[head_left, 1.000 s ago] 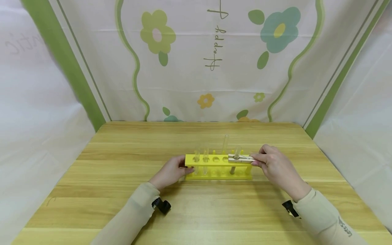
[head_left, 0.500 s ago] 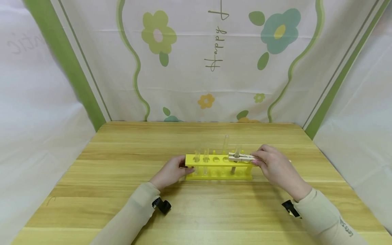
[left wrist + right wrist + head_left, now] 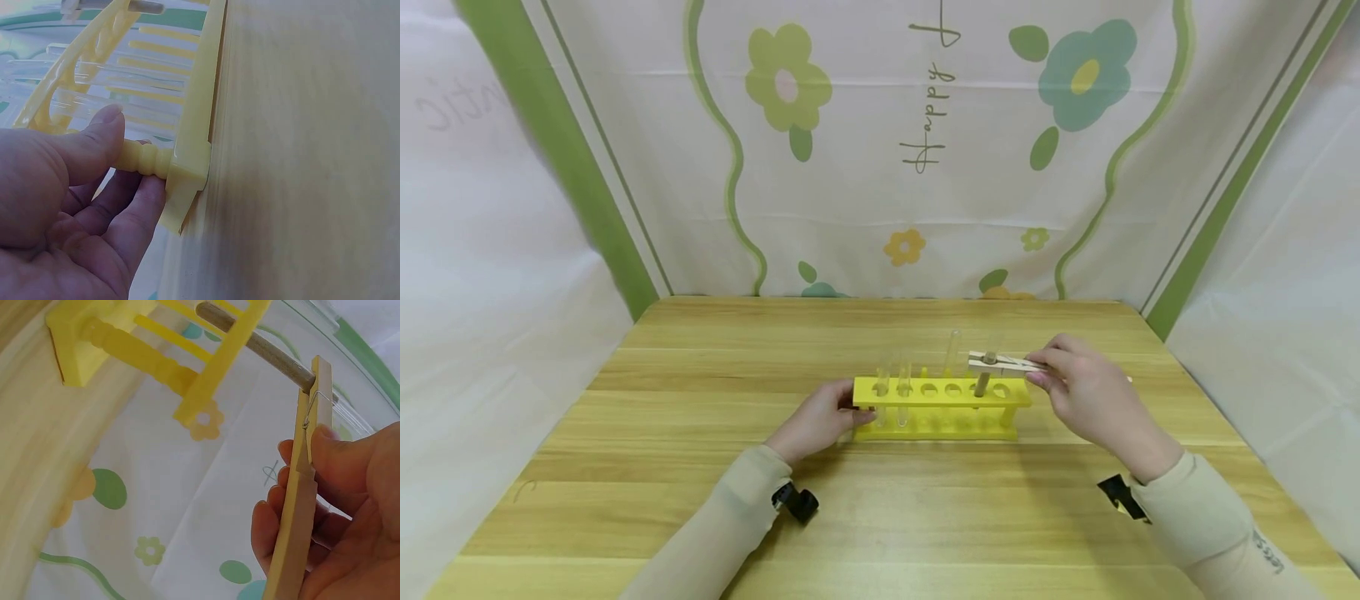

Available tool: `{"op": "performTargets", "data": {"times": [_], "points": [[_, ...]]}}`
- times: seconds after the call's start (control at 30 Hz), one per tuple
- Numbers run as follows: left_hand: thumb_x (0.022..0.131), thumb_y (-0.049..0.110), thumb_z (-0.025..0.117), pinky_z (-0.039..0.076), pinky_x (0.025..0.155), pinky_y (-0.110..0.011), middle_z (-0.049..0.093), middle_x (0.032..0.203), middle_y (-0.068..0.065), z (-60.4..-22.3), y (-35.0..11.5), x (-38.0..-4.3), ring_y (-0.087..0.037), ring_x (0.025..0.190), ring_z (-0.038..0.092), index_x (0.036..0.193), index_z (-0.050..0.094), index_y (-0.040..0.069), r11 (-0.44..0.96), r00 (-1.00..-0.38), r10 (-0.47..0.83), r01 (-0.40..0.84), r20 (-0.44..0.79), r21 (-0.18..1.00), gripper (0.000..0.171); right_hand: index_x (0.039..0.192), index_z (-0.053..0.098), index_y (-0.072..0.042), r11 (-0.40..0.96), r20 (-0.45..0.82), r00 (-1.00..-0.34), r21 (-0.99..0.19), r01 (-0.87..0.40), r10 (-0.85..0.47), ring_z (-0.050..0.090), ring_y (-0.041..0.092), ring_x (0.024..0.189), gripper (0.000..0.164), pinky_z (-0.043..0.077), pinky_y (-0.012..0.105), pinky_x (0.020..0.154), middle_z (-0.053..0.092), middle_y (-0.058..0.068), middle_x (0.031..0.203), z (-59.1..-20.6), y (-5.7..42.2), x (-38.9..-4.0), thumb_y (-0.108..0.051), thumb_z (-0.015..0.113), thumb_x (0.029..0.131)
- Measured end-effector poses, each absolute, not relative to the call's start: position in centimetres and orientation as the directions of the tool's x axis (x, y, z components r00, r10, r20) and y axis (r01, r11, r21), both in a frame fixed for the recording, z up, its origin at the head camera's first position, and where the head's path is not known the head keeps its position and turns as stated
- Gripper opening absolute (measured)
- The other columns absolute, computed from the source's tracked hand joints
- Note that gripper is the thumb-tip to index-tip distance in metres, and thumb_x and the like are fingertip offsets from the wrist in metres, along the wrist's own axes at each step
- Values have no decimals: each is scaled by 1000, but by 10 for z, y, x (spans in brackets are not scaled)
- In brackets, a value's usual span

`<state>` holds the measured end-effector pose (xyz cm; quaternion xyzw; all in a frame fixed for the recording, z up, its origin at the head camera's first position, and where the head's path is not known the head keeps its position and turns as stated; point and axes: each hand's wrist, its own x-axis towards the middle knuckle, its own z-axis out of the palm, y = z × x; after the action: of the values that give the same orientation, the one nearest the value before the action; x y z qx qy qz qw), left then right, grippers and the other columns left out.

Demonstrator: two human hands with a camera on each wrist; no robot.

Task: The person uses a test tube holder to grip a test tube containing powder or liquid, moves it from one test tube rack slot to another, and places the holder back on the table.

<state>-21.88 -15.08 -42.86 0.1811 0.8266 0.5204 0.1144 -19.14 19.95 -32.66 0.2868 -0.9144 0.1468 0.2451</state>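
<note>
My left hand [image 3: 816, 417] grips the left end post of a yellow test tube rack [image 3: 940, 402], thumb on one side and fingers behind, as the left wrist view shows. My right hand [image 3: 1086, 396] holds a wooden test tube clamp [image 3: 1015, 364] by its handle, right of and above the rack. The clamp's jaws are round the upper part of a test tube [image 3: 275, 355] with grey-brown contents. That tube's lower end is still within a hole of the rack's top plate, raised off the base. Two clear test tubes [image 3: 903, 408] stand in the leftmost holes.
Another clear test tube [image 3: 953, 346] stands upside down at the back of the rack, by its yellow pegs [image 3: 924, 372]. The rack stands on a wooden table [image 3: 895, 517]. A flower-print curtain [image 3: 850, 183] hangs behind the table's far edge.
My right hand has moved up and slightly right, lifting the clamp and its test tube from the rack's top plate. My left hand and the rack have stayed put.
</note>
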Motion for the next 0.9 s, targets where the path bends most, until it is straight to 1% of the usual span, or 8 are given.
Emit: {"op": "performTargets", "data": {"times": [0.2,0.37,0.57,0.73,0.9], "points": [[88,16,62,50,74,-36,63,98,-2,-424,-150,-216,-18,88,58,107,61,20,390,-911,412,171,-6,905,19,93,68,-3,799,556,-706,-119,-590,-438,45,10,61,15,41,28,51,56,-1,82,-311,200,-191,-6,72,78],[89,10,60,49,76,-41,63,101,-7,-405,-146,-205,-20,89,58,108,61,16,383,-910,414,161,-13,910,19,92,69,-2,799,587,-681,-93,-593,-437,45,11,61,16,41,29,51,55,0,81,-299,200,-191,-5,73,77],[89,11,61,49,75,-39,62,96,-5,-397,-145,-201,-20,88,57,103,61,15,387,-909,418,173,-4,906,15,90,69,-1,784,626,-637,-64,-617,-450,46,13,64,16,40,32,54,56,2,80,-287,199,-192,-3,74,75],[89,11,61,49,75,-38,63,97,-5,-400,-145,-202,-19,88,58,103,61,16,388,-910,414,169,-7,906,15,90,69,-2,771,650,-604,-44,-635,-461,47,16,65,17,39,33,56,56,3,80,-280,197,-192,-3,75,74],[89,11,61,49,75,-38,63,97,-5,-401,-146,-203,-19,87,58,103,62,17,386,-910,415,172,-4,906,16,91,69,-3,765,656,-595,-44,-643,-463,47,15,65,18,40,33,55,57,2,82,-276,194,-190,-3,75,74]]}}
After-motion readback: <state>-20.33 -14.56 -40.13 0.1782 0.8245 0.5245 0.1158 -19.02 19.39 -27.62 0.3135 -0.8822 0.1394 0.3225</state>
